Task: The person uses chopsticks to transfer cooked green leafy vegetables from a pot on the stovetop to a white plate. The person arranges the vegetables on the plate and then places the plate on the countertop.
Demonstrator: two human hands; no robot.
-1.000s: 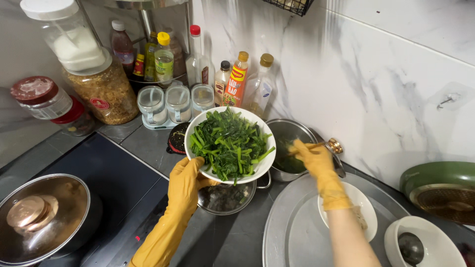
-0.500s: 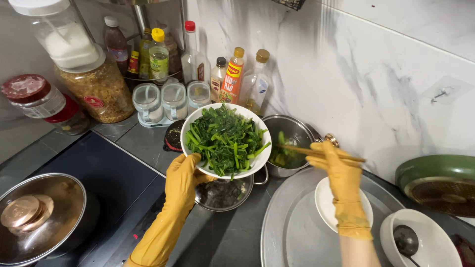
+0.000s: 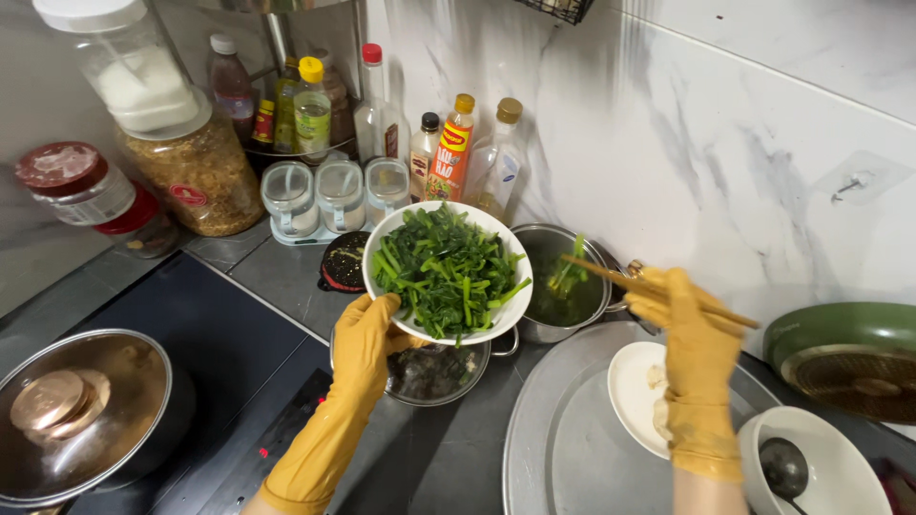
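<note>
White bowl (image 3: 496, 315) of cooked greens (image 3: 447, 270) is gripped at its rim by left hand (image 3: 367, 334), tilted, above a small pot (image 3: 434, 374) w/ dark dregs. Chopsticks (image 3: 658, 289) are pinched in right hand (image 3: 689, 329), a green strand (image 3: 567, 275) lifted over the steel pot (image 3: 563, 286) of broth. Bowl is best kept steady & close, so drips are caught.

Dark grey kitchen counter (image 3: 286, 277) against the marble wall.
Lidded pot (image 3: 81, 420) near its left edge, round steel tray (image 3: 563, 448) right, bottles (image 3: 448, 143) along the back.
</note>
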